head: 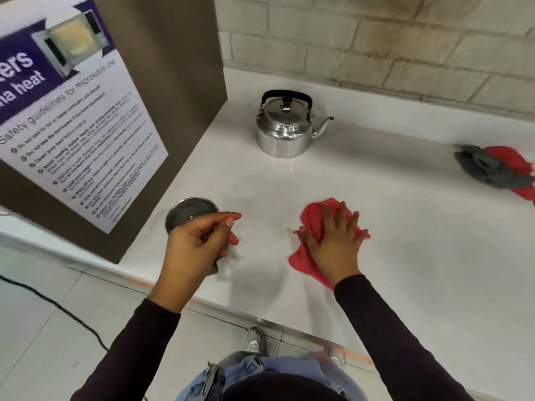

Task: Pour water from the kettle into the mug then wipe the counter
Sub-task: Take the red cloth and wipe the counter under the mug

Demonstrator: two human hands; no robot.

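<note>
White counter [376, 227], brick wall behind. Right hand [335, 241] pressing red cloth [307, 227] flat, fingers spread. Left hand [197, 244] gripping steel mug [188, 211], fingers curled round it. Kettle [285, 125] standing well behind. Brown box [162, 111] crowding left; cloth pile [498, 172] lying far right.

Bench [376, 241] plain white. Kettle [282, 131] shiny silver, black handle, dark knob. Mug [189, 211] silver metal, grey inside. Cloth [315, 224] under right hand red-pink. Second rag pile [498, 172] at far right grey and red. Wall tiles [390, 47] beige, brick pattern. Poster [72, 117] white with purple band. Sleeves [390, 328] dark purple; jeans [260, 371] light blue.
</note>
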